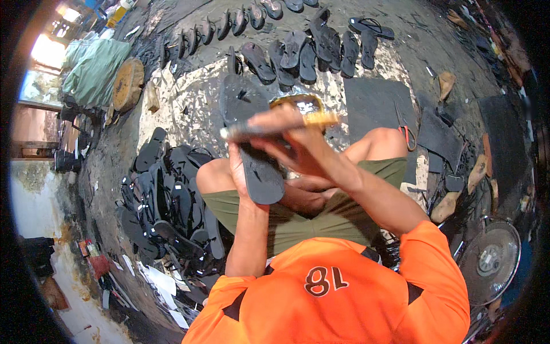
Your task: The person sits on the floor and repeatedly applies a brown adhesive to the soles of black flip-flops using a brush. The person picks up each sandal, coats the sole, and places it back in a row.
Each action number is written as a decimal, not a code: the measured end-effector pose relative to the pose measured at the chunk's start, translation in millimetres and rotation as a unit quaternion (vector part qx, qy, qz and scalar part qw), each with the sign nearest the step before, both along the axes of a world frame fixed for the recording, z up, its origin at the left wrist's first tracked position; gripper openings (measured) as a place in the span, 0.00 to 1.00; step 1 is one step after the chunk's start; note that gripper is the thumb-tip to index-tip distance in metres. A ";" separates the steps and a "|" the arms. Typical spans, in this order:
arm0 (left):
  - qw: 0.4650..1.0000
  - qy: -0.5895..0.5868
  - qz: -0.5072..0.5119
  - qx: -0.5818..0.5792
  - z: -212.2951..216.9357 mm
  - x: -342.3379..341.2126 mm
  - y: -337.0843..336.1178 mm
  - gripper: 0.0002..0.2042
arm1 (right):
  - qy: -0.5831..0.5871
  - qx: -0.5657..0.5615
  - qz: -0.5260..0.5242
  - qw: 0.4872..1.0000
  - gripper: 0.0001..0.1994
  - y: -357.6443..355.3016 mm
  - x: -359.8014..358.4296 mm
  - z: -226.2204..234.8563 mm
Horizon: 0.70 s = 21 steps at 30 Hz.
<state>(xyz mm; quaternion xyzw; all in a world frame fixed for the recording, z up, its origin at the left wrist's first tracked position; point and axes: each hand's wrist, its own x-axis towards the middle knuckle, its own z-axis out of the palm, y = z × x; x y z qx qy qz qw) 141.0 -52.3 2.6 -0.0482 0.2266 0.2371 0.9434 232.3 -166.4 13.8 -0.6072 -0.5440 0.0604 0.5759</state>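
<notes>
The left hand (239, 172) holds a black sole (264, 180) above the person's lap, near the near edge of the worn, pale-patched mat (186, 103). Its visible fingers are clamped on the left side of the sole; the others are hidden beneath. The right hand (295, 127) is blurred, with its fingers closed around a long tool (318, 119), dark with a pale left end and a yellowish right end. The tool lies across the sole in this view; whether they touch, I cannot tell. Just beyond the right hand is a yellow-rimmed container (317, 103), partly covered.

Black sandals (307, 62) stand along the far edge of the mat. A dark square sheet (375, 97) lies toward its far right corner, and red-handled scissors (408, 135) rest near its right edge. Outside its left near corner there is a sandal pile (163, 192).
</notes>
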 end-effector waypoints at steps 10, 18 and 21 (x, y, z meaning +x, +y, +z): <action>0.992 -0.113 -0.043 0.028 -20.6 1.1 12.0 0.23 | -0.042 -0.017 -0.011 0.999 0.15 37.1 27.7 -14.5; 0.978 -0.003 -0.140 0.157 -56.3 27.8 60.9 0.29 | 0.029 -0.102 0.077 0.991 0.15 -22.2 -5.6 -17.3; 0.961 0.069 -0.188 0.192 -106.6 75.7 83.8 0.31 | 0.316 -0.051 -0.065 0.945 0.14 -47.2 8.2 -1.7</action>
